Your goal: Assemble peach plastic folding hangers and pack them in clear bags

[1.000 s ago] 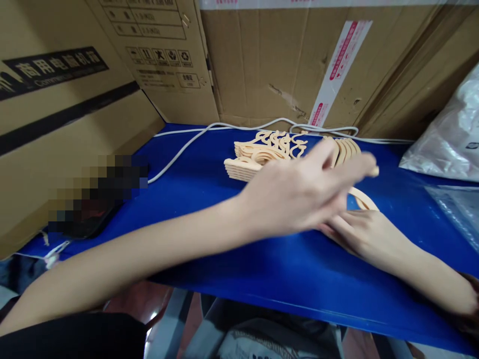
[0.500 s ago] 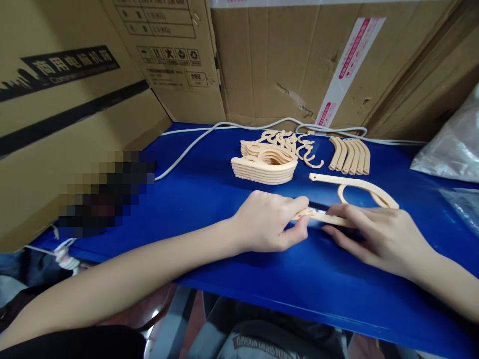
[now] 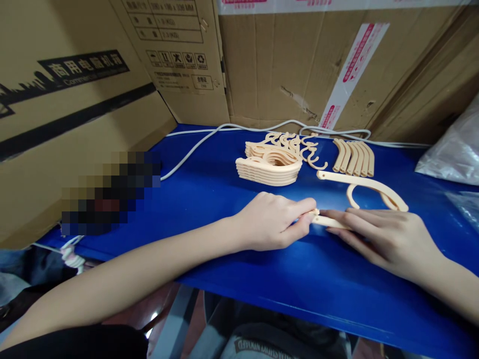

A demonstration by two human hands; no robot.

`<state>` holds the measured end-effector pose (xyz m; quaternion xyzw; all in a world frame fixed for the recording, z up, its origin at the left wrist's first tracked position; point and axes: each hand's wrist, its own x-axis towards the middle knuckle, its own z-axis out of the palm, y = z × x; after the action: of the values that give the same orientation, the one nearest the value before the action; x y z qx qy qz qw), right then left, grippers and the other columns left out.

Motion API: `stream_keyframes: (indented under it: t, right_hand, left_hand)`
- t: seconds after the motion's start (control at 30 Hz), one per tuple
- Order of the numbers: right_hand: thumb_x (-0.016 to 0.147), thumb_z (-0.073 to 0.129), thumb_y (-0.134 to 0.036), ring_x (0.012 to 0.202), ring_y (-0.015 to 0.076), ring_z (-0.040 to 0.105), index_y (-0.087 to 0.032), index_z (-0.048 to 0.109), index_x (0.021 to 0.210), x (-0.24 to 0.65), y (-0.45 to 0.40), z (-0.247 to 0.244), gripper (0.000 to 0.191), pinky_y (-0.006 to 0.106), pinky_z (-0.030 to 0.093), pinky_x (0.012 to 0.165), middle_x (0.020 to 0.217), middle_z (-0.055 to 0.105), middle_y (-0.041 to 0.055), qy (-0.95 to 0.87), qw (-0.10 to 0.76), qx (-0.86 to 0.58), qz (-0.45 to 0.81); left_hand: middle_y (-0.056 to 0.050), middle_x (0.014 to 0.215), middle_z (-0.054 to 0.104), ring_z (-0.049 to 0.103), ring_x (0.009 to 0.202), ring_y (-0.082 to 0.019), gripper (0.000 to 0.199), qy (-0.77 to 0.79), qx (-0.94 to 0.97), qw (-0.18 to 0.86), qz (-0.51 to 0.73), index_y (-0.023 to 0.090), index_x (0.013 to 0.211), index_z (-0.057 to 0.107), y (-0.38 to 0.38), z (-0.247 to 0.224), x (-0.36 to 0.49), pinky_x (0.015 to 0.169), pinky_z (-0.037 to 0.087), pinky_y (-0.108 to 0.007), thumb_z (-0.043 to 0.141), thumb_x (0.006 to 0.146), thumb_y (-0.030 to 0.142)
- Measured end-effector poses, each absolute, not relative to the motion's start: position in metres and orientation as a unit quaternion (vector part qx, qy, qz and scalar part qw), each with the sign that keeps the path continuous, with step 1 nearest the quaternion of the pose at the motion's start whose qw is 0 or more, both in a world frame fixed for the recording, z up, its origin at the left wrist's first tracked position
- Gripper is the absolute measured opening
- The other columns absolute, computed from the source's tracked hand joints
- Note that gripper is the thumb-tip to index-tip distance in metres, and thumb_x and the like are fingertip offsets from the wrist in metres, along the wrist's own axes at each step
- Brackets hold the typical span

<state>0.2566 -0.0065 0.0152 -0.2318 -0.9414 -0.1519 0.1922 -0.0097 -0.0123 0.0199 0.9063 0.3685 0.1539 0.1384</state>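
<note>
Between finger and thumb, my left hand (image 3: 279,222) pinches a small beige plastic piece (image 3: 315,213), mostly covered by the fingertips. My right hand (image 3: 392,239) is closed on a beige plastic hanger arm (image 3: 331,223), whose holed end reaches the left fingertips. Whether the two pieces are joined, I cannot tell. Just behind the right hand lies a curved hanger arm (image 3: 359,180) with a ring-like part (image 3: 352,197) beneath it. Farther back are a stack of beige hanger pieces (image 3: 267,174), several loose hooks (image 3: 312,157) and a row of short curved arms (image 3: 354,158).
The blue tabletop (image 3: 209,199) is backed by a cardboard box (image 3: 269,65), with another printed box (image 3: 86,109) at left. A white cable (image 3: 194,149) runs along the back. A clear plastic bag (image 3: 452,149) lies at right.
The holed end of the hanger arm now shows more plainly beside my left fingertips. Both hands appear slightly farther right, as the whole view has shifted a little.
</note>
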Motion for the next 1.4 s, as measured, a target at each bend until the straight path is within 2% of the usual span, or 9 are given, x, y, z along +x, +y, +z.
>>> stream_keyframes:
  t: [0.13, 0.23, 0.37, 0.6, 0.83, 1.13, 1.4]
  right_hand:
    - [0.11, 0.046, -0.025, 0.073, 0.0144, 0.076, -0.022, 0.058, 0.143, 0.253, -0.007, 0.02, 0.035, 0.027, 0.051, 0.064, 0.09, 0.08, -0.0008, -0.945, 0.199, -0.217, -0.144]
    - [0.109, 0.047, -0.025, 0.074, 0.0156, 0.076, -0.022, 0.056, 0.147, 0.254, -0.007, 0.018, 0.039, 0.028, 0.05, 0.064, 0.093, 0.08, -0.0004, -0.945, 0.197, -0.221, -0.14]
    - [0.109, 0.047, -0.027, 0.078, 0.0161, 0.076, -0.023, 0.06, 0.143, 0.257, -0.007, 0.012, 0.036, 0.029, 0.05, 0.067, 0.098, 0.08, 0.0001, -0.943, 0.201, -0.233, -0.129]
    - [0.11, 0.046, -0.029, 0.077, 0.0138, 0.076, -0.022, 0.063, 0.133, 0.259, -0.006, 0.009, 0.029, 0.027, 0.049, 0.064, 0.1, 0.08, 0.0001, -0.949, 0.192, -0.234, -0.084]
    - [0.111, 0.044, -0.029, 0.079, 0.0156, 0.077, -0.021, 0.065, 0.131, 0.258, -0.006, 0.01, 0.03, 0.029, 0.051, 0.065, 0.106, 0.081, 0.0019, -0.95, 0.19, -0.231, -0.089]
    - [0.11, 0.043, -0.028, 0.074, 0.0159, 0.077, -0.018, 0.068, 0.124, 0.254, -0.006, 0.013, 0.03, 0.028, 0.051, 0.061, 0.103, 0.082, 0.0037, -0.952, 0.178, -0.226, -0.101]
    - [0.112, 0.039, -0.028, 0.062, 0.0144, 0.075, -0.014, 0.071, 0.113, 0.249, -0.006, 0.021, 0.035, 0.026, 0.052, 0.054, 0.095, 0.082, 0.0061, -0.955, 0.185, -0.22, -0.078]
  left_hand:
    - [-0.002, 0.088, 0.078, 0.075, 0.076, -0.02, 0.037, 0.355, 0.925, 0.094, 0.096, 0.02, 0.115, 0.059, -0.011, 0.021, -0.008, 0.052, 0.026, -0.029, 0.039, 0.11, 0.051]
    - [-0.003, 0.089, 0.079, 0.075, 0.076, -0.02, 0.042, 0.353, 0.931, 0.061, 0.074, 0.019, 0.117, 0.058, -0.01, 0.018, -0.006, 0.05, 0.024, -0.029, 0.035, 0.112, 0.053]
    - [-0.003, 0.087, 0.078, 0.074, 0.072, -0.02, 0.043, 0.348, 0.934, 0.022, 0.083, 0.018, 0.116, 0.057, -0.01, 0.013, -0.006, 0.048, 0.019, -0.029, 0.035, 0.112, 0.054]
    - [-0.003, 0.074, 0.075, 0.073, 0.063, -0.019, 0.044, 0.336, 0.934, -0.045, 0.115, 0.016, 0.101, 0.058, -0.011, 0.007, -0.007, 0.044, 0.013, -0.029, 0.036, 0.111, 0.054]
    - [-0.004, 0.072, 0.075, 0.074, 0.06, -0.02, 0.046, 0.331, 0.935, -0.055, 0.117, 0.016, 0.097, 0.057, -0.007, 0.004, -0.006, 0.043, 0.012, -0.029, 0.038, 0.11, 0.055]
    - [-0.004, 0.063, 0.072, 0.071, 0.054, -0.021, 0.051, 0.338, 0.935, -0.06, 0.09, 0.016, 0.089, 0.06, -0.006, 0.006, -0.008, 0.043, 0.011, -0.03, 0.037, 0.11, 0.057]
    - [0.0, 0.056, 0.064, 0.062, 0.042, -0.017, 0.05, 0.275, 0.914, -0.191, 0.228, 0.018, 0.082, 0.056, -0.003, -0.01, -0.011, 0.04, 0.016, -0.032, 0.031, 0.113, 0.048]
